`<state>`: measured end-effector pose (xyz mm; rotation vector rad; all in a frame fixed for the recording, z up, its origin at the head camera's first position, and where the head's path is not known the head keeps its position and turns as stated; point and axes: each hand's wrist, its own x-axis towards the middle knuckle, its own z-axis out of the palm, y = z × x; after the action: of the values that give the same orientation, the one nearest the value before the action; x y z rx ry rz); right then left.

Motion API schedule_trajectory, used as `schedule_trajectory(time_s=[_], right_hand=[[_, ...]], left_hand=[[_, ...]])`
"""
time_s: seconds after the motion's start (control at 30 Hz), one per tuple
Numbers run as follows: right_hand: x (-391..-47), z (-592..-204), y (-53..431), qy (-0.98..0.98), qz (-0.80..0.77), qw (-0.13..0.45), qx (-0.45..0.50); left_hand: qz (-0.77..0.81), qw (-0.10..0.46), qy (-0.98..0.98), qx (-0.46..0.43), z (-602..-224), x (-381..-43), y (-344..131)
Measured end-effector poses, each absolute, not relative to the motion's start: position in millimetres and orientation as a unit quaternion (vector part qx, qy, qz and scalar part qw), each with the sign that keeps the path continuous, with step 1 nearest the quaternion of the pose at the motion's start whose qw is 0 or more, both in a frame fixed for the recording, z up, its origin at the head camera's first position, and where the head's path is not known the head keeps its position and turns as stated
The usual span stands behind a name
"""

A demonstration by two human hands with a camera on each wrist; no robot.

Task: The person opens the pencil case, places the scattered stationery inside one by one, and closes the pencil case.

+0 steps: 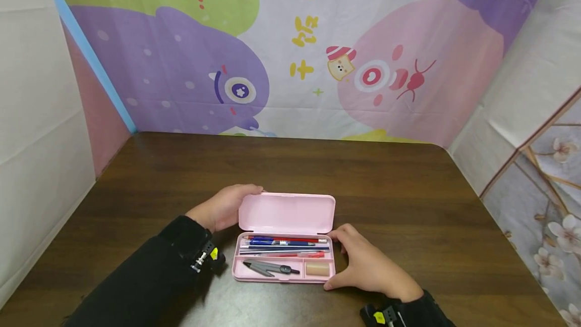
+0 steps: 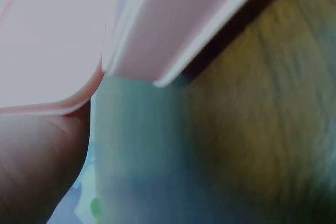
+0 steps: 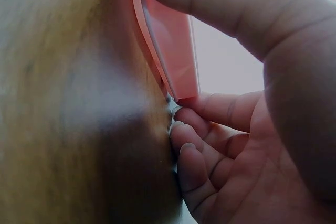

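A pink pencil case lies on the table with its lid raised. Its upper compartment holds several pens and pencils; a grey compass and a tan eraser sit in the lower ones. My left hand is at the lid's left side, touching it from behind; most of its fingers are hidden. In the left wrist view, part of that hand meets the lid's edge. My right hand grips the case's right end between thumb and fingers, its other fingertips curled near the table.
The case stands near the front middle of the brown wooden table. A cartoon-printed cloth hangs behind the table. White cloth is on the left, and a flower-patterned sheet on the right.
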<state>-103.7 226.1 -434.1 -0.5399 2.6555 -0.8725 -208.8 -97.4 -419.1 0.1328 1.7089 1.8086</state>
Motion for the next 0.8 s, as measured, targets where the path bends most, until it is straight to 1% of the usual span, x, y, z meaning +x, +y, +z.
schedule_trajectory(time_s=[0.13, 0.23, 0.47, 0.63, 0.8], right_hand=[[-104, -435, 226, 0.923, -0.301, 0.139, -0.197], [-104, -435, 226, 0.922, -0.301, 0.139, -0.199], [-105, -435, 225, 0.923, -0.299, 0.135, -0.201], [-105, -436, 226, 0.925, -0.294, 0.13, -0.202], [-105, -437, 227, 0.925, -0.295, 0.131, -0.202]], left_hand=[[0.65, 0.329, 0.677, 0.103, -418, -206, -102], [0.616, 0.324, 0.707, 0.125, -417, -201, -108], [0.526, 0.291, 0.777, 0.186, -409, -189, -112], [0.503, 0.283, 0.785, 0.225, -397, -178, -105], [0.422, 0.246, 0.831, 0.267, -392, -163, -98]])
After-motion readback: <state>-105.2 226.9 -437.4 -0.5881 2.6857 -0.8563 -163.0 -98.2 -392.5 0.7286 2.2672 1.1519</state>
